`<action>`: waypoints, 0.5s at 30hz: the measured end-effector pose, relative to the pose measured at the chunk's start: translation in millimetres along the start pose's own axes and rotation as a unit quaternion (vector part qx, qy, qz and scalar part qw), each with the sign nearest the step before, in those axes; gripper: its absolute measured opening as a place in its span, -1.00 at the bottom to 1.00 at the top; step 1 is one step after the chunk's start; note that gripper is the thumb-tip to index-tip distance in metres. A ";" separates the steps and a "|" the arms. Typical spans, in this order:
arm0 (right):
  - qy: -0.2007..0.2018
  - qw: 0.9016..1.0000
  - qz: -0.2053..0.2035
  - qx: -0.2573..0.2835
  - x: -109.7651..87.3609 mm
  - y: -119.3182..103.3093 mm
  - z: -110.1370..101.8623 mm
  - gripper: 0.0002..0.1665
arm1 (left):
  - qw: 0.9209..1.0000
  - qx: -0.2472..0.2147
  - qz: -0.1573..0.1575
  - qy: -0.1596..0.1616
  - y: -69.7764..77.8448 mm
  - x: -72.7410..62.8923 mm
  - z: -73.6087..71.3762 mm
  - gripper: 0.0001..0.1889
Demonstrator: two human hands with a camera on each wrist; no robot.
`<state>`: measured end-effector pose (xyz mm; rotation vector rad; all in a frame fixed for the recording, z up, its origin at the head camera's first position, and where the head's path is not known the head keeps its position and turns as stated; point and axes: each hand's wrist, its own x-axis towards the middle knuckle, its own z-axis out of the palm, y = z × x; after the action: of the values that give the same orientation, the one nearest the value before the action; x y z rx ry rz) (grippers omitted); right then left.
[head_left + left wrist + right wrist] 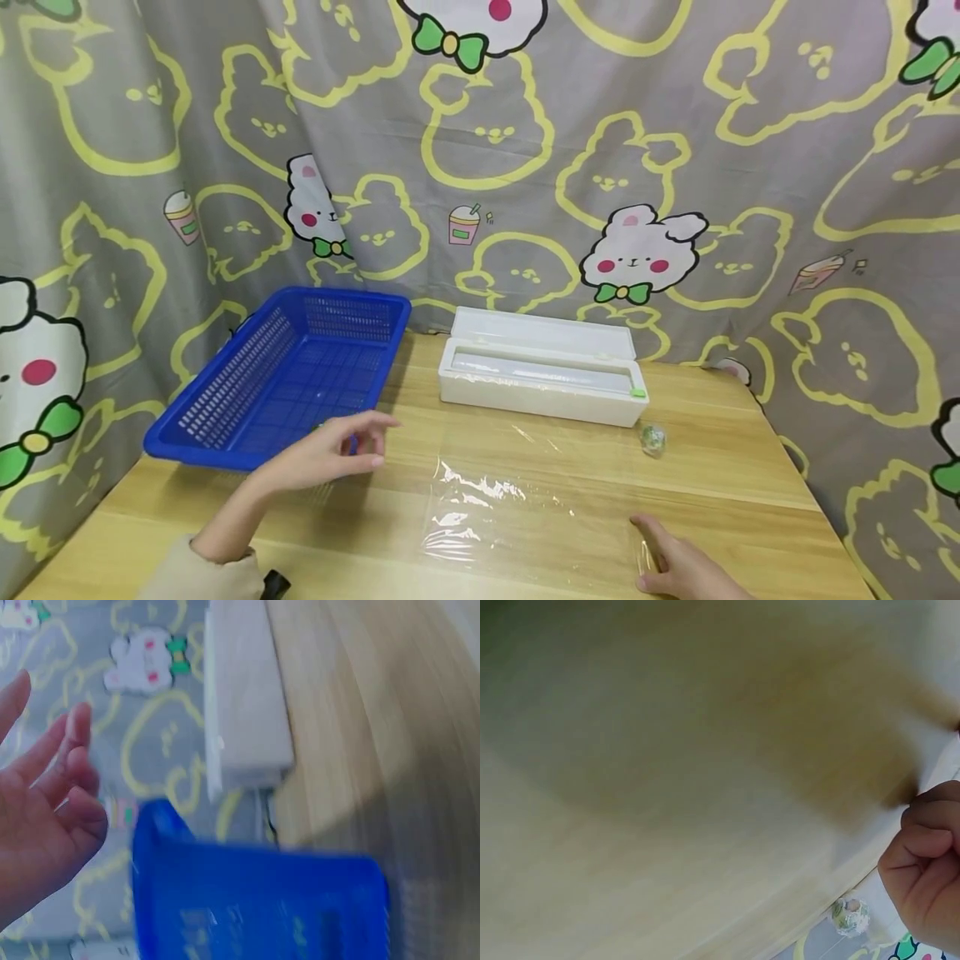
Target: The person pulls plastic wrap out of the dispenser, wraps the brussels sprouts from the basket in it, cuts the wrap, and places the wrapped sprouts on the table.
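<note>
A sheet of clear plastic wrap [517, 500] spreads over the wooden table, running toward me from the white wrap dispenser box [540, 400]. My right hand [686, 567] is at the sheet's near right corner, its fingers curled on the film's edge; in the right wrist view the same hand [926, 862] shows curled fingers. My left hand [337, 450] hangs above the table beside the blue basket [390, 350], holding nothing, its fingers loosely bent and thumb apart. The left wrist view shows this hand [45, 802] with an empty palm.
A small ball wrapped in plastic, greenish inside [652, 439], lies by the box's right end. The dispenser's lid [543, 332] stands raised at the back, with a green slider [637, 392] at its front right corner. A patterned curtain [495, 208] hangs behind the table.
</note>
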<state>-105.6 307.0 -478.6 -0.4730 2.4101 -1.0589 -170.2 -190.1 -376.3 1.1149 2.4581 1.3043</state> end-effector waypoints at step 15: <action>-0.008 1.000 0.000 0.013 3.2 1.9 0.3 0.02 | 0.991 0.061 -0.059 0.106 -69.6 -29.2 -48.1 -0.55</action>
<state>-108.4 306.5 -481.1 -0.4700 2.3793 -1.0811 -208.4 -265.4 -405.9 0.8799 2.7428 1.3145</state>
